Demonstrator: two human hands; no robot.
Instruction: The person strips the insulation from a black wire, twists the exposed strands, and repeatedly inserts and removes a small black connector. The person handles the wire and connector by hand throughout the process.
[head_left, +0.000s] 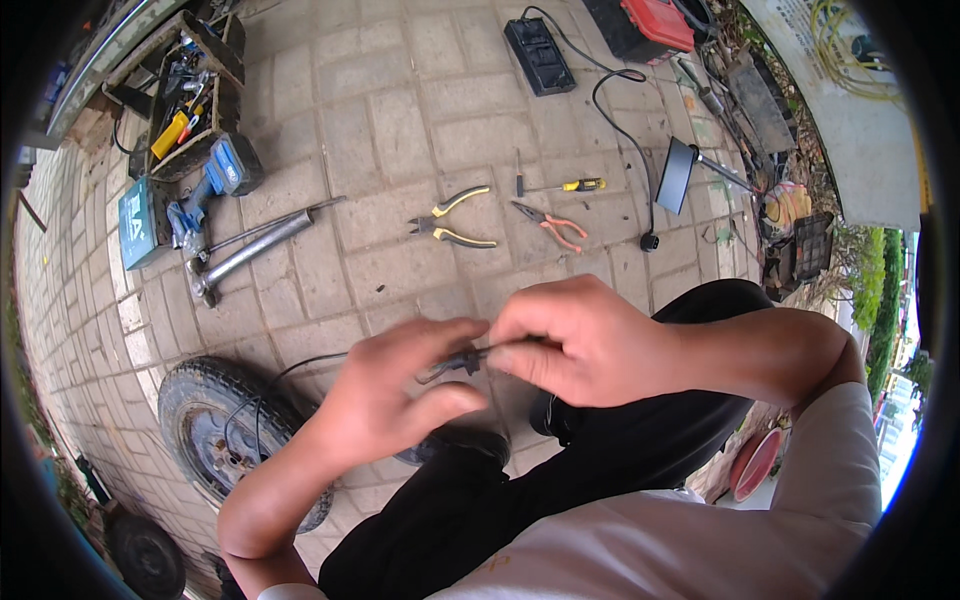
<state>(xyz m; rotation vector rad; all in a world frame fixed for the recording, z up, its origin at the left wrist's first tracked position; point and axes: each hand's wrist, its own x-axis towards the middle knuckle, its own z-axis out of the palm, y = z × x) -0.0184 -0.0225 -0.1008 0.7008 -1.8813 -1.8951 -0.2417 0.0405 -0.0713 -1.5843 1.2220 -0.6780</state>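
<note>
Between both hands, above my knees, is a small dark cable end or connector (466, 361). My right hand (581, 341) pinches a thin dark piece of it between thumb and forefinger. My left hand (409, 386) is around its other side, thumb and fingers apart; whether it touches the piece cannot be told. A black cable (311, 360) runs from behind my left hand to a wheel with a tyre (217, 420). Beyond my hands, diagonal cutters (454, 217) with yellow-black handles, orange-handled needle-nose pliers (551, 225) and a yellow-black screwdriver (581, 184) lie on the paving.
At the left are an open tool box (234, 105), a blue cordless impact wrench (199, 195), a teal box (142, 225) and a metal tube (255, 255). At the upper right lie a black charger-like box (540, 58) with a cable, and a dark flat panel on a rod (676, 176).
</note>
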